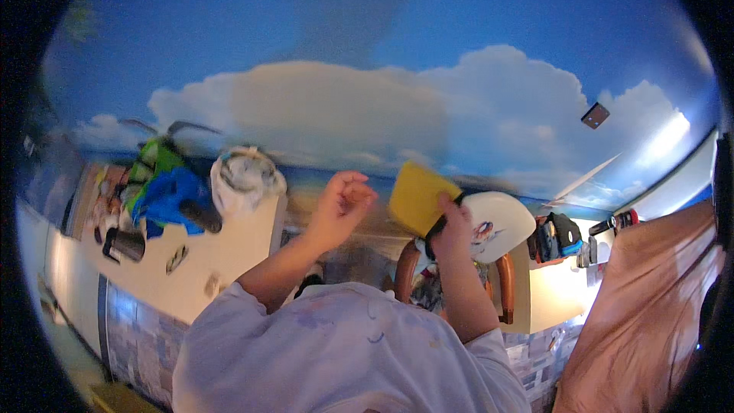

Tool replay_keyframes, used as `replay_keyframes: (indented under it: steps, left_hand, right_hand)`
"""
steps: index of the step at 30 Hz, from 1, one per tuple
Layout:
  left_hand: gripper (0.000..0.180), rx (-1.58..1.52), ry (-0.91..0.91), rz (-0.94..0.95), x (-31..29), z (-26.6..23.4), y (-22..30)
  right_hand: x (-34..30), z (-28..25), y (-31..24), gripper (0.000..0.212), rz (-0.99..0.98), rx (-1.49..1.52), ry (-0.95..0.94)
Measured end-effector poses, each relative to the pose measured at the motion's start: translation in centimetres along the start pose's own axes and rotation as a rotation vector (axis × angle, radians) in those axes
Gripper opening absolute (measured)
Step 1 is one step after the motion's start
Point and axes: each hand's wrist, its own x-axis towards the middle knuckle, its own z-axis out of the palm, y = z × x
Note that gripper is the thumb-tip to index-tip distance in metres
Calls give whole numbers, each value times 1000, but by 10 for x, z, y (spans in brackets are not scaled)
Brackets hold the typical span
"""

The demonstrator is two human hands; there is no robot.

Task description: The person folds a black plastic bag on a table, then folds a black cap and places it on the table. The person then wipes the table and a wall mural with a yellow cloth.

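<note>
My left hand [341, 208] is raised in front of me, its fingers curled in loosely with nothing visible in them. To its right, my right hand [455, 228] grips a yellow flat square pad [420, 197] with a dark edge, held up at a tilt. What the pad's dark part is, I cannot make out, as my fingers cover some of it. Just behind the right hand is a rounded white panel [505, 222] with a small coloured picture. It appears to be the back of a chair with brown curved arms [407, 269]; mixed items lie between them.
At left, a pale table [233, 260] carries a green and blue bag [170, 191], a white bag [246, 180] and several small dark things. A right-hand cabinet [554, 287] holds dark bags [556, 235]. Brown cloth [638, 298] hangs far right. A sky-painted wall [344, 107] stands ahead.
</note>
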Motion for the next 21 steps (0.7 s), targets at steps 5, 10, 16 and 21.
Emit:
replay_keyframes:
  steps: [5,10,16,21]
  left_hand:
    - [38,112,-1,106,82,-80,-23]
    - [13,278,14,151,133,-149,-3]
    - [10,231,129,391,155,-218,-7]
    - [10,393,142,523,168,-251,-2]
  right_hand:
    - [100,112,-28,30,-910,-293,18]
    - [224,205,-4,54,-1691,-963,75]
    - [238,248,129,61,-1460,-1797,-491]
    - [258,203,194,48,-1356,-1835,-1108]
